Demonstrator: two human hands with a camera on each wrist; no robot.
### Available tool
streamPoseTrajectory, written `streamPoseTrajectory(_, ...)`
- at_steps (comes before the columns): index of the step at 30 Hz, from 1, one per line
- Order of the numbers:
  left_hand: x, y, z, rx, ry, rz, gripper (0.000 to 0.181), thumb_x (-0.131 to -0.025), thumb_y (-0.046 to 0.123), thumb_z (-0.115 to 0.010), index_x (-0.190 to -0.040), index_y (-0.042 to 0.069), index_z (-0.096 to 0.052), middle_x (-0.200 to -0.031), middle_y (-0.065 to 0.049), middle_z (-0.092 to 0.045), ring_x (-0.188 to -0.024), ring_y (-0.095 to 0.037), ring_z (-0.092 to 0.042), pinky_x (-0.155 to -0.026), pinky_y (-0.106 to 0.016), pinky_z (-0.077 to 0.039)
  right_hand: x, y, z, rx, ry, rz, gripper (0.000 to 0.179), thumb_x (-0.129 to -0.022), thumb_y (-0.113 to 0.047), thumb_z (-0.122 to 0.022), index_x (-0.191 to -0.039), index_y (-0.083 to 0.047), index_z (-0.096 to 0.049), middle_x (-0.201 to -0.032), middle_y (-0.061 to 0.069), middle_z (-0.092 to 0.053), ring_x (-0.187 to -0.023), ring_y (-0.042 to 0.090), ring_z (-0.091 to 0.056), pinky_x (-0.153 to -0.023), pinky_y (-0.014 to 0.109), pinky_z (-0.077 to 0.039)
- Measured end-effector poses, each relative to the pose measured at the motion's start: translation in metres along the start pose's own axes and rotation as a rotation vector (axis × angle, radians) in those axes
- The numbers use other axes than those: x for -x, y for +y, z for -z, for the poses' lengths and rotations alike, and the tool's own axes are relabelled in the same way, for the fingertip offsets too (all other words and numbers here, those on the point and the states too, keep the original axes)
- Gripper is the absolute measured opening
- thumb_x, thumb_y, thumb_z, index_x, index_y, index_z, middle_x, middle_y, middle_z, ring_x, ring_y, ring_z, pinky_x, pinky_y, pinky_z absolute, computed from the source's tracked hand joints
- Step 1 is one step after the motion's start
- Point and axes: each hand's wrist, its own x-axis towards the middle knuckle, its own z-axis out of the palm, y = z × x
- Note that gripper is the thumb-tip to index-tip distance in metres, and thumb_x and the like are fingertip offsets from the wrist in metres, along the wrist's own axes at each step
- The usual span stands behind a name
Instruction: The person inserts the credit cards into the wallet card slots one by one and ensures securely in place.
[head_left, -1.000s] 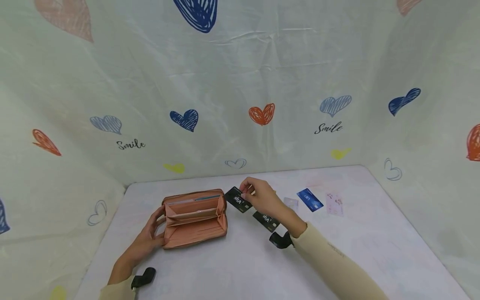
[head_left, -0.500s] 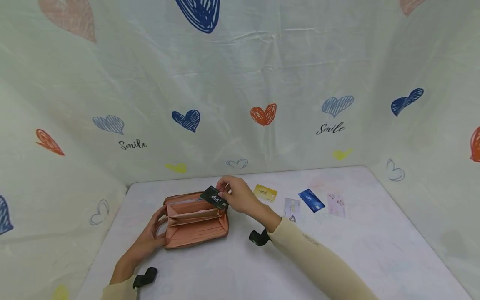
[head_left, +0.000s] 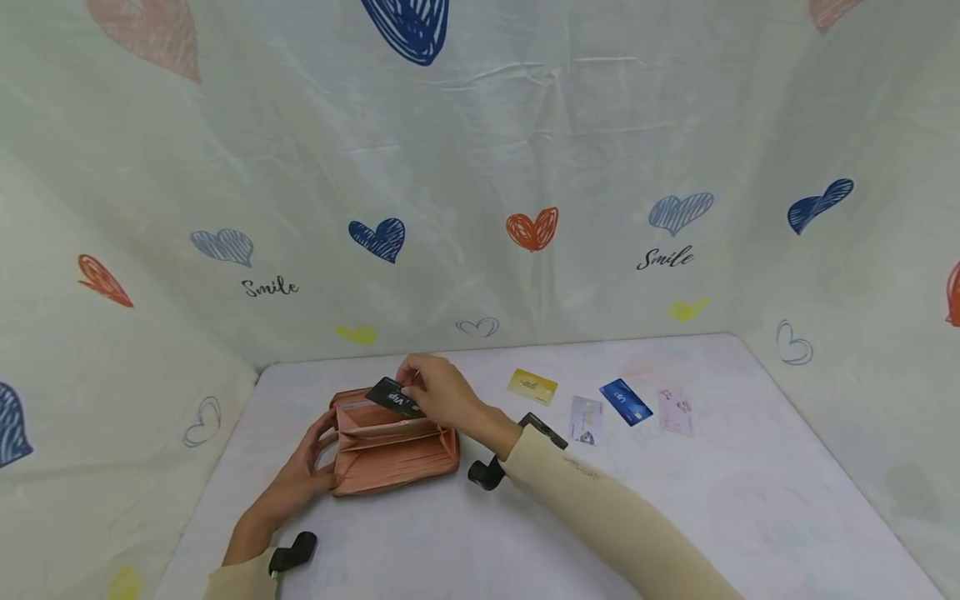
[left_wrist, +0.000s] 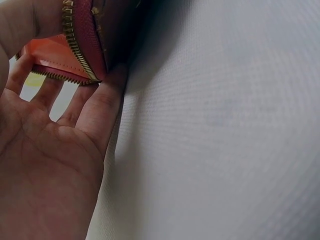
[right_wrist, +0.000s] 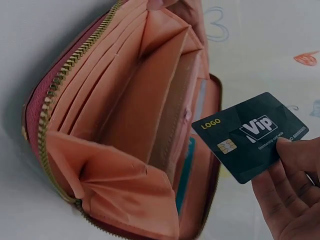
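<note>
An open salmon-pink zip wallet [head_left: 397,471] lies on the table, its pockets spread toward me. My left hand [head_left: 296,475] holds the wallet's left end; in the left wrist view, its fingers and thumb are around the zip edge [left_wrist: 75,45]. Between thumb and fingers, my right hand [head_left: 442,396] pinches a dark VIP card [right_wrist: 250,137] over the wallet's rear part. From the right wrist view, the card appears apart from the back pocket, and a teal card edge [right_wrist: 186,175] shows inside that pocket. Card slots line the wallet's front panel.
Right of the wallet lie a yellow card [head_left: 532,386], a grey card [head_left: 586,421], a blue card [head_left: 626,402] and a pale pink card [head_left: 676,411]. Another black card [head_left: 551,429] is partly hidden behind the right sleeve. A heart-printed curtain [head_left: 450,167] stands behind the table.
My right hand has carried the VIP card leftward, from beside the wallet's right end to above its back part. The left hand keeps its hold on the wallet.
</note>
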Motion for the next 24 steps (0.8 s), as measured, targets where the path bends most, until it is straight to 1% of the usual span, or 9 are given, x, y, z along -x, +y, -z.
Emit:
streamPoseTrajectory(5,0.001,0.001,0.000,-0.002,0.002,0.007,0.108,-0.085,-0.012,-0.073,-0.169,0.009,-0.009,-0.172,-0.025,-0.002,-0.131,0.018,-0.031,-0.097,-0.011,-0.043,-0.009,-0.002,-0.014,0.071,-0.008,0.040,0.008,-0.100,-0.002,-0.071,-0.105,-0.007,-0.070,-0.100,0.005,-0.072,-0.086,0.008,-0.062,-0.077,0.018,-0.049)
streamPoseTrajectory(7,0.001,0.000,0.000,-0.002,-0.005,-0.007,0.107,-0.086,-0.011,-0.072,-0.169,0.010,-0.009,-0.172,-0.023,-0.004,-0.131,0.018,-0.031,-0.097,-0.012,-0.044,-0.012,-0.002,-0.019,0.099,-0.012,0.054,0.007,-0.101,-0.003,-0.070,-0.106,-0.008,-0.070,-0.101,0.004,-0.072,-0.087,0.007,-0.063,-0.078,0.017,-0.050)
streamPoseTrajectory(8,0.002,-0.001,0.000,-0.002,-0.009,-0.021,0.106,-0.086,-0.012,-0.072,-0.169,0.009,-0.009,-0.172,-0.020,-0.006,-0.132,0.018,-0.031,-0.097,-0.012,-0.044,-0.014,-0.002,-0.022,0.110,-0.013,0.059,0.007,-0.101,-0.004,-0.070,-0.106,-0.008,-0.071,-0.101,0.004,-0.072,-0.088,0.008,-0.064,-0.078,0.017,-0.050)
streamPoseTrajectory(10,0.002,-0.004,0.000,-0.001,-0.021,-0.054,0.104,-0.088,-0.012,-0.070,-0.169,0.008,-0.008,-0.172,-0.009,-0.012,-0.134,0.017,-0.032,-0.098,-0.013,-0.044,-0.016,-0.003,-0.025,0.131,-0.017,0.065,0.007,-0.102,-0.006,-0.069,-0.108,-0.009,-0.071,-0.104,0.003,-0.072,-0.090,0.008,-0.066,-0.079,0.016,-0.051)
streamPoseTrajectory(13,0.003,-0.008,0.000,0.000,-0.035,-0.100,0.102,-0.090,-0.012,-0.070,-0.169,0.006,-0.008,-0.166,0.011,-0.017,-0.136,0.015,-0.033,-0.098,-0.013,-0.044,-0.019,-0.003,-0.029,0.164,-0.024,0.076,0.007,-0.103,-0.007,-0.067,-0.109,-0.010,-0.071,-0.106,0.002,-0.071,-0.094,0.009,-0.066,-0.081,0.016,-0.051)
streamPoseTrajectory(15,0.003,-0.010,0.000,0.002,-0.037,-0.115,0.101,-0.091,-0.011,-0.071,-0.169,0.006,-0.009,-0.161,0.020,-0.019,-0.137,0.014,-0.033,-0.099,-0.013,-0.043,-0.021,-0.003,-0.031,0.192,-0.029,0.086,0.008,-0.104,-0.007,-0.066,-0.110,-0.010,-0.071,-0.108,0.002,-0.071,-0.095,0.010,-0.067,-0.081,0.017,-0.051)
streamPoseTrajectory(18,0.003,-0.010,0.001,0.003,-0.035,-0.114,0.101,-0.091,-0.009,-0.071,-0.169,0.007,-0.009,-0.161,0.022,-0.018,-0.137,0.014,-0.033,-0.099,-0.012,-0.043,-0.023,-0.001,-0.033,0.222,-0.038,0.104,0.008,-0.106,-0.007,-0.064,-0.110,-0.009,-0.070,-0.109,0.003,-0.070,-0.096,0.010,-0.067,-0.082,0.017,-0.051)
streamPoseTrajectory(24,0.003,-0.009,0.001,0.002,-0.032,-0.088,0.103,-0.089,-0.012,-0.070,-0.169,0.007,-0.008,-0.163,0.017,-0.017,-0.136,0.015,-0.033,-0.098,-0.013,-0.044,-0.026,0.003,-0.038,0.245,-0.024,0.171,0.009,-0.107,-0.008,-0.060,-0.112,-0.008,-0.068,-0.110,0.004,-0.070,-0.096,0.012,-0.067,-0.083,0.019,-0.052)
